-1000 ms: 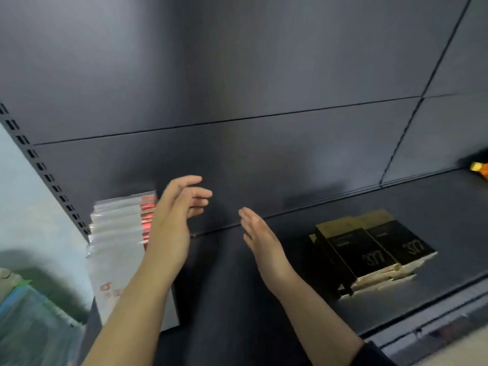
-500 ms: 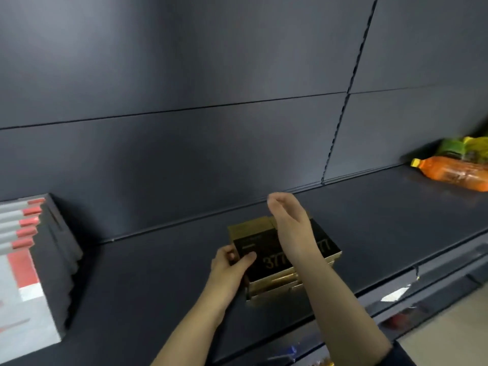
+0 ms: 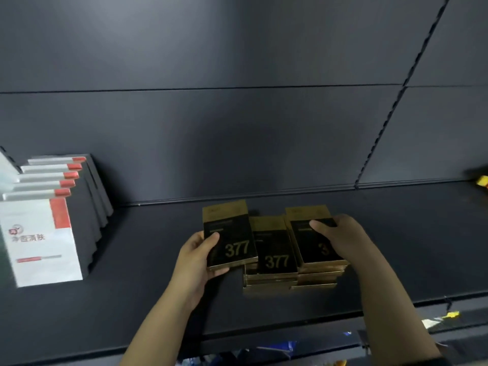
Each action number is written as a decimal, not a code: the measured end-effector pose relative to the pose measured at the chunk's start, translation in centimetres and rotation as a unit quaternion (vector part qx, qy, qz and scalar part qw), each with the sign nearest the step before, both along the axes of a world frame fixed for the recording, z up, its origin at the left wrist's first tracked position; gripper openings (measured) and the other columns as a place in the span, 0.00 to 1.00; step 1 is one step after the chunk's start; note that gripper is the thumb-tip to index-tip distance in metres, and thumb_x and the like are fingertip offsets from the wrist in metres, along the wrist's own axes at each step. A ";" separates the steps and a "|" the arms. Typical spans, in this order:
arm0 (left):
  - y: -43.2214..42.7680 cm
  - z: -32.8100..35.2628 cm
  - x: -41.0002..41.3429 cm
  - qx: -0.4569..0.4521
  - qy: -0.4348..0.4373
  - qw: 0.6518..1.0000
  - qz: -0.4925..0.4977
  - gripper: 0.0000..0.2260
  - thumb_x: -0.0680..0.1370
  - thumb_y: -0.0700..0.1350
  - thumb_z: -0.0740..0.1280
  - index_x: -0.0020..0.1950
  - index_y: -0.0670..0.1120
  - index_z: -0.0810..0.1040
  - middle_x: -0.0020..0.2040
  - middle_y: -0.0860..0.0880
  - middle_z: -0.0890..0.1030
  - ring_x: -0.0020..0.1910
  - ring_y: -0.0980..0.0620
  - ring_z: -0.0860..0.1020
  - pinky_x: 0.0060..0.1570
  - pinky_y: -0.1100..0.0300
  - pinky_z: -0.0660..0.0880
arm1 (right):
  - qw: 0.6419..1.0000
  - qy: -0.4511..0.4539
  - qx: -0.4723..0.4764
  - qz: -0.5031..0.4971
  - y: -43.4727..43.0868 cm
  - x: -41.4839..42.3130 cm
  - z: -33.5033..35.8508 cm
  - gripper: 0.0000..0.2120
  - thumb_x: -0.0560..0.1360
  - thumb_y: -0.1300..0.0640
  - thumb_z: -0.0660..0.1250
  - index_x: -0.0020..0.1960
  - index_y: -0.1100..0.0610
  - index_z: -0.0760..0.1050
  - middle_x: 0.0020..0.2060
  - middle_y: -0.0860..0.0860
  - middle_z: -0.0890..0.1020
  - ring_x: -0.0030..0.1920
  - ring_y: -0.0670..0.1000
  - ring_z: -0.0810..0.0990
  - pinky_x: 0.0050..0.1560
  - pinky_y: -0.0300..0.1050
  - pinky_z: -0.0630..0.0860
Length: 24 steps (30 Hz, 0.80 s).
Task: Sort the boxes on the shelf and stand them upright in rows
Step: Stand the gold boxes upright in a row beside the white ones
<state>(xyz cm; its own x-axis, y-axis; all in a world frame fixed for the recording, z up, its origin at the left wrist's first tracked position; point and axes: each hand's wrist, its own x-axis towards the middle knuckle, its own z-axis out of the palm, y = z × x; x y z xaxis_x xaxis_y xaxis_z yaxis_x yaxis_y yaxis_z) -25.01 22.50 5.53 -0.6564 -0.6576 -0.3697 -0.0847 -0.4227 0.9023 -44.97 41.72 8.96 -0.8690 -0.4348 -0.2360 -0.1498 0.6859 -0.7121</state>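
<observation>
Black and gold boxes marked 377 lie flat in low stacks (image 3: 274, 260) at the middle of the dark shelf (image 3: 132, 299). My left hand (image 3: 196, 260) grips one black and gold box (image 3: 232, 239) by its left edge, thumb on top, lifted a little beside the stacks. My right hand (image 3: 340, 239) holds the top box of the right stack (image 3: 309, 241), thumb across its face. At the far left, several white and red boxes (image 3: 39, 239) stand upright in a row, one behind the other.
The shelf's back panel (image 3: 237, 128) rises right behind the boxes. An orange and yellow item (image 3: 482, 180) lies at the far right edge of the shelf. Bare shelf surface lies between the white row and the stacks. Coloured items show under the shelf's front lip.
The view swung back left. My left hand has lifted one 377 box off to the left of the stacks. My right hand came down onto the right stack's top box.
</observation>
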 end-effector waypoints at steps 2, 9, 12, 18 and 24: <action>-0.6 -0.1 0.6 -0.005 0.008 1.000 0.001 0.08 0.80 0.46 0.65 0.57 0.45 0.78 0.49 0.45 0.85 0.46 0.48 0.84 0.37 0.57 0.77 | 1.000 0.014 0.011 -0.008 -0.1 -0.2 0.2 0.15 0.78 0.47 0.65 0.57 0.56 0.78 0.46 0.52 0.82 0.45 0.51 0.79 0.45 0.48 0.73; -3.4 -0.2 1.8 -0.078 0.028 0.997 -0.005 0.08 0.81 0.45 0.64 0.58 0.49 0.80 0.51 0.45 0.86 0.43 0.50 0.85 0.36 0.57 0.78 | 0.993 0.045 -0.085 -0.069 -1.0 1.6 3.3 0.11 0.78 0.52 0.66 0.55 0.59 0.78 0.46 0.55 0.82 0.43 0.53 0.78 0.41 0.47 0.74; -5.2 0.3 2.5 -0.109 0.047 0.993 -0.018 0.09 0.81 0.43 0.63 0.59 0.49 0.78 0.49 0.47 0.86 0.44 0.50 0.85 0.38 0.56 0.81 | 0.980 0.001 -0.190 -0.060 -3.8 3.9 5.3 0.09 0.80 0.53 0.64 0.49 0.57 0.79 0.44 0.56 0.83 0.45 0.56 0.81 0.44 0.49 0.74; -9.8 0.6 4.7 -0.128 0.087 0.988 -0.025 0.11 0.81 0.42 0.63 0.62 0.49 0.77 0.54 0.48 0.85 0.51 0.50 0.84 0.45 0.59 0.80 | 0.937 -0.178 -0.300 -0.004 -11.9 10.1 4.5 0.08 0.81 0.58 0.61 0.55 0.57 0.78 0.51 0.56 0.84 0.52 0.56 0.82 0.52 0.56 0.78; -16.6 -2.1 5.4 -0.154 0.090 0.984 0.031 0.15 0.83 0.44 0.59 0.69 0.54 0.74 0.62 0.53 0.82 0.64 0.54 0.77 0.65 0.54 0.71 | 0.937 -0.210 -0.268 -0.079 -19.3 14.0 -0.3 0.06 0.81 0.58 0.60 0.57 0.54 0.74 0.52 0.54 0.81 0.53 0.57 0.80 0.49 0.55 0.79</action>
